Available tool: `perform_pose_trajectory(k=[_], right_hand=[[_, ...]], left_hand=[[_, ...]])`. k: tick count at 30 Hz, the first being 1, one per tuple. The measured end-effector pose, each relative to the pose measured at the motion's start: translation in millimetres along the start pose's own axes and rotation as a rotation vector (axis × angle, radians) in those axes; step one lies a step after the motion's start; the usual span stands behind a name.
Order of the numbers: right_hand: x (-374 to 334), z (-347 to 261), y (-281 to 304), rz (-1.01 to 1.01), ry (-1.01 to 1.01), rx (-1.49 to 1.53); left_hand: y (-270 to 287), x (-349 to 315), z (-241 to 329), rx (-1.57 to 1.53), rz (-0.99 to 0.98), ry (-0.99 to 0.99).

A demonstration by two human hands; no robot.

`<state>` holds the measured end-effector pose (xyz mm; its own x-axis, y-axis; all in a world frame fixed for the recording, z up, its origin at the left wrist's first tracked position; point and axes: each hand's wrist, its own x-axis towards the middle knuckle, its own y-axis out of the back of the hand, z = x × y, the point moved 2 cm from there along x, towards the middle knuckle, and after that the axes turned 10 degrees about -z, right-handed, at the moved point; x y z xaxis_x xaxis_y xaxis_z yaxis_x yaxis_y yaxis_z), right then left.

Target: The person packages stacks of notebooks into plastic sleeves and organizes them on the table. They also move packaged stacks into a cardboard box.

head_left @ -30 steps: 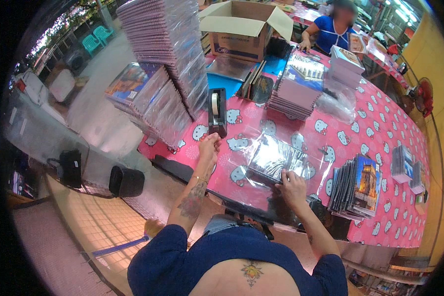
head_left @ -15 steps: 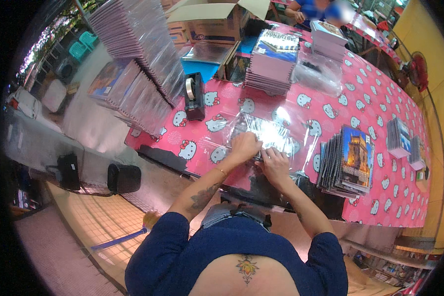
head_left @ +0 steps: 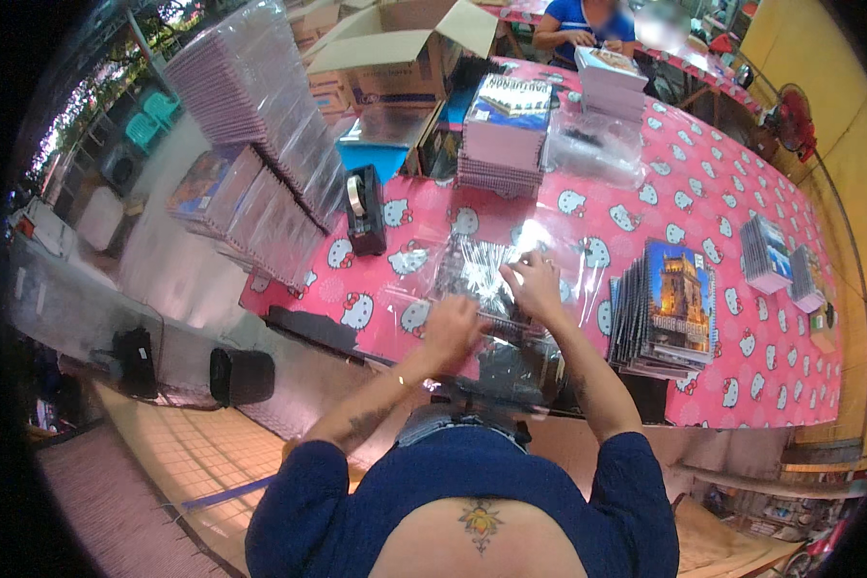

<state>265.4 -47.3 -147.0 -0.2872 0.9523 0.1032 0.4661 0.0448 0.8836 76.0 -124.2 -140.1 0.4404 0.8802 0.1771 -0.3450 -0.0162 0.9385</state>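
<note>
A dark spiral-bound book (head_left: 470, 272) lies on the pink table in front of me, under shiny, crinkled clear plastic film (head_left: 568, 252). My right hand (head_left: 538, 285) is over the book's right side, its fingers bent together in a pinch on the film. By the book's near left corner is my left hand (head_left: 456, 329), low over the film and smeared by motion, so its fingers are hard to read. A dark, glossy flap of film (head_left: 511, 371) reaches over the table's near edge, between my forearms.
A black tape dispenser (head_left: 364, 210) stands to the left, beside tall stacks of wrapped books (head_left: 265, 125). Behind is another book stack (head_left: 504, 135) and an open carton (head_left: 385, 72). At right sits a pile of books (head_left: 679, 303). Across the table is another person (head_left: 588, 29).
My hands have moved apart. The left came nearer to me, while the right rose away over the book. More dark film shows at the near edge.
</note>
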Motion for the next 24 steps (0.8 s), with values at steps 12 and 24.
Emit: perform_pose_trajectory(k=[12, 24], right_hand=[[75, 37, 89, -0.606, -0.117, 0.857], [17, -131, 161, 0.052, 0.609, -0.102]], left_hand=[[64, 22, -87, -1.038, 0.132, 0.131], [60, 40, -259, -1.113, 0.310, 0.753]])
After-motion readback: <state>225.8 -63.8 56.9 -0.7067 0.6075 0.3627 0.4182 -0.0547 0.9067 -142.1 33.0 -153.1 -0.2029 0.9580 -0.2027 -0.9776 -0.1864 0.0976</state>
